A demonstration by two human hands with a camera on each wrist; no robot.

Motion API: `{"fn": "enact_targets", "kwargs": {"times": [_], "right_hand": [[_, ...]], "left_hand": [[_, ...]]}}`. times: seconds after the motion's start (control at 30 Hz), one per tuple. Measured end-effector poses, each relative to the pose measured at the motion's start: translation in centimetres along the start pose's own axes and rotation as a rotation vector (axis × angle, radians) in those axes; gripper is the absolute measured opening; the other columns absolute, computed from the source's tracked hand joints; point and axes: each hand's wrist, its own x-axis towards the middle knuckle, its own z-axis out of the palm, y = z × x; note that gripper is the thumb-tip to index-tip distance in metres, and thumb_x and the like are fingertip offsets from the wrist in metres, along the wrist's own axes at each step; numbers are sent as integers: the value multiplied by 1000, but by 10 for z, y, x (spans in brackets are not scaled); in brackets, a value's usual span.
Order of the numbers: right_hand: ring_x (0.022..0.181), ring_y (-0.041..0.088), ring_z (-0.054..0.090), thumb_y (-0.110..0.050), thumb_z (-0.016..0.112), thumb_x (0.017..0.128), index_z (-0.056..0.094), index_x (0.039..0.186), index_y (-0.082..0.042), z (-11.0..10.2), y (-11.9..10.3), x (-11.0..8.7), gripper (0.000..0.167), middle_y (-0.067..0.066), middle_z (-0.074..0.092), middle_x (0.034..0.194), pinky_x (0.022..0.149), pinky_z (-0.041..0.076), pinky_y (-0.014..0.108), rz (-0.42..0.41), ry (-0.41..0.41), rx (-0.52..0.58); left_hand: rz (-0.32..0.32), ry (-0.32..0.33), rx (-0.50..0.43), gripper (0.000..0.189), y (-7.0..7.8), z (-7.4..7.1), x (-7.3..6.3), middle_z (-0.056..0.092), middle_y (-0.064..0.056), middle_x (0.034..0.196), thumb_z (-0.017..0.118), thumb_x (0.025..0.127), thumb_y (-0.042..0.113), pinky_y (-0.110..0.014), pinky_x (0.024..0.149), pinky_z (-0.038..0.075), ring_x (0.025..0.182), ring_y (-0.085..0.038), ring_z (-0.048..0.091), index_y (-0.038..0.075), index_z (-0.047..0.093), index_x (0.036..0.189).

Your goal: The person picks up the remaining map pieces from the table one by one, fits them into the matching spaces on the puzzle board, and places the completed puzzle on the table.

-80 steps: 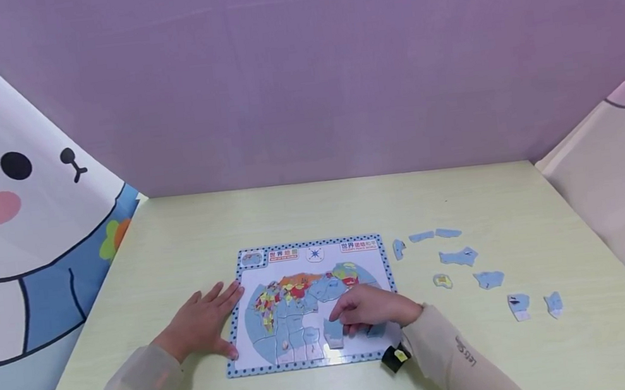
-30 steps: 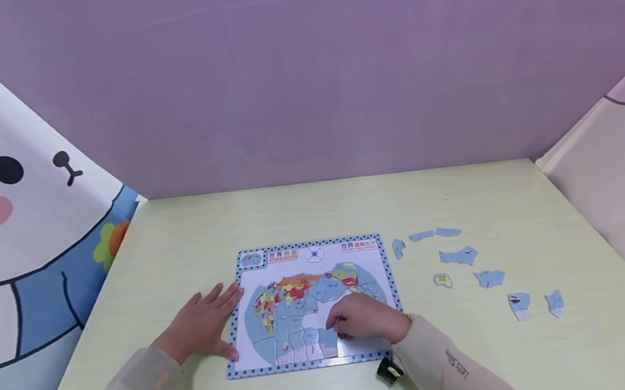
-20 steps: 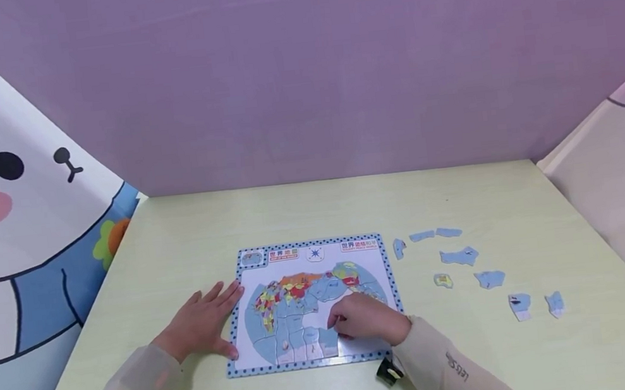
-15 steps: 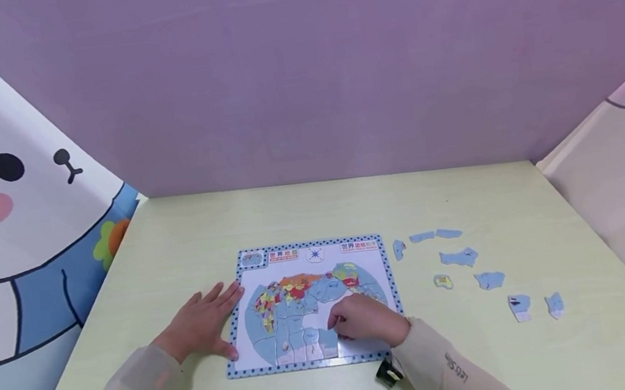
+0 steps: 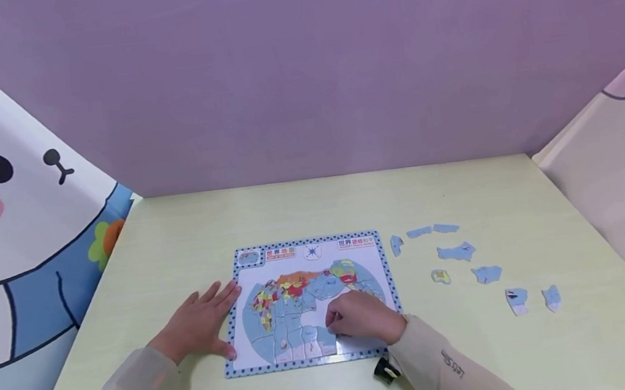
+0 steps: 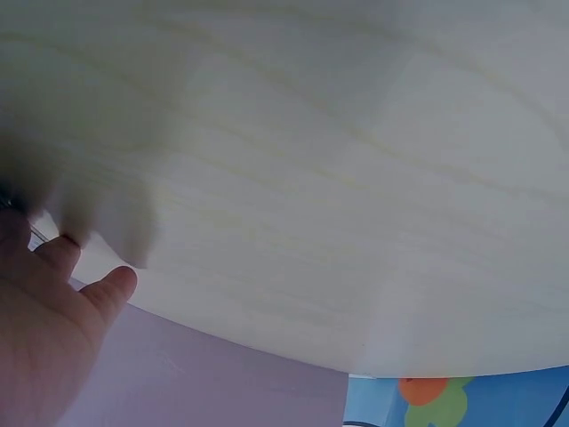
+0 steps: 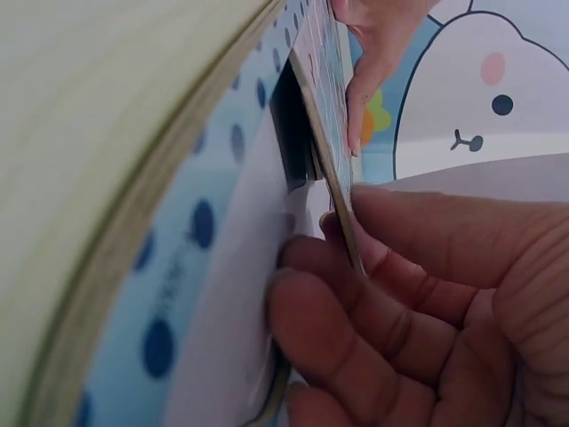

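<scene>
Left fingers splayed, right fingers curled

Compared with the earliest picture, the piece now adjoins the row along the board's bottom edge, closing a gap. The right hand sits nearer that edge; the black device lies farther left of the bottom-right corner.
</scene>
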Motion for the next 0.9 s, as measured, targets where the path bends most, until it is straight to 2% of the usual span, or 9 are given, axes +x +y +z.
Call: {"fn": "enact_targets", "kwargs": {"times": [0.27,0.5,0.9], "right_hand": [[70,7,53,-15,70,84,74,81,-13,-1,-5,-2,5,-10,66,78,68,45,28,42,14,-69],[70,8,53,-17,71,84,73,79,-14,0,-6,-2,7,-10,65,77,66,45,29,48,35,-132],[69,7,52,-18,73,82,72,76,-17,2,-6,0,6,-12,63,75,65,44,27,44,27,-159]], "left_hand": [[3,8,11,120,0,-1,0,27,-15,155,74,59,71,-68,104,22,140,-44,20,4,31,149],[8,18,17,120,0,0,1,28,-15,155,74,59,71,-68,104,22,140,-44,20,3,31,149],[1,10,12,119,1,0,-1,29,-14,154,74,59,70,-68,104,22,140,-43,21,4,32,148]]}}
